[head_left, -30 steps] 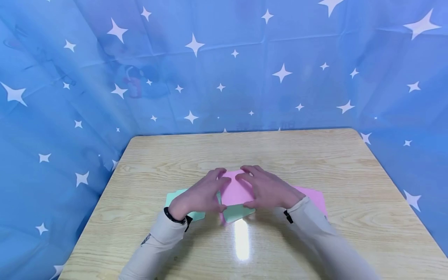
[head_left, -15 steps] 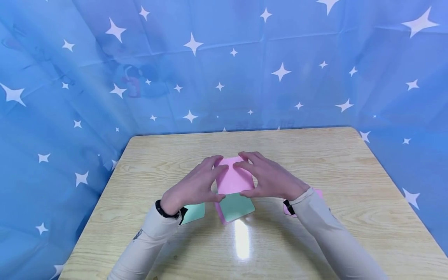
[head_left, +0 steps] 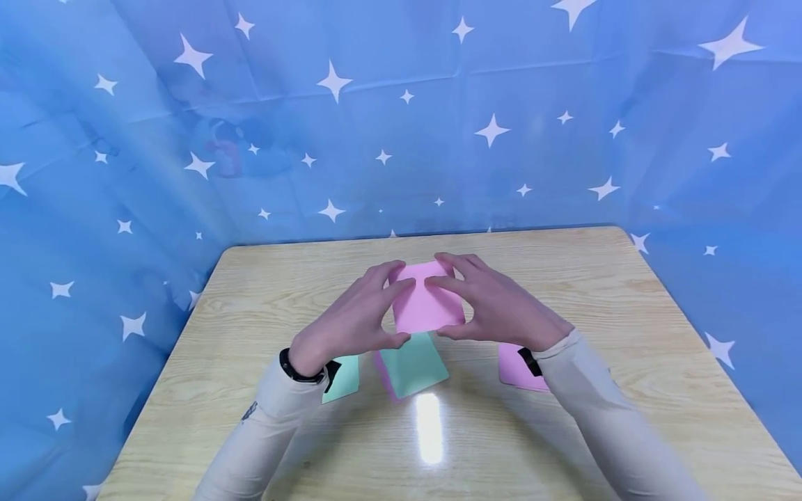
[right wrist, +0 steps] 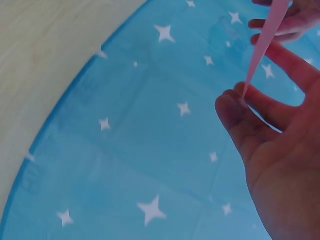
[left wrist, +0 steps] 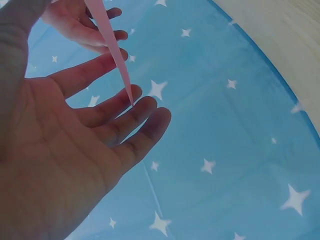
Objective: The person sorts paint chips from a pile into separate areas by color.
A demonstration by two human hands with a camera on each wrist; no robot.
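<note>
Both hands hold a pink square sheet of paper (head_left: 427, 303) up above the table. My left hand (head_left: 351, 316) grips its left side, fingers at the far corner and thumb by the near corner. On the opposite side my right hand (head_left: 504, 306) grips it the same way. From the left wrist the pink sheet (left wrist: 111, 42) appears nearly edge-on against the fingers, and the right wrist view shows the pink sheet (right wrist: 265, 42) likewise. Below it on the table lies a mint-green sheet (head_left: 415, 369), with a pink sheet (head_left: 386, 376) peeking out from underneath.
More mint-green paper (head_left: 347, 379) lies on the table at left, partly hidden by my left wrist. Pink paper (head_left: 516, 367) lies at right under my right forearm. A blue star-patterned curtain (head_left: 401, 125) stands behind the wood-grain table (head_left: 301, 278).
Both hands have raised the pink sheet and moved it away from me, uncovering more of the green sheet below. The grip looks the same.
</note>
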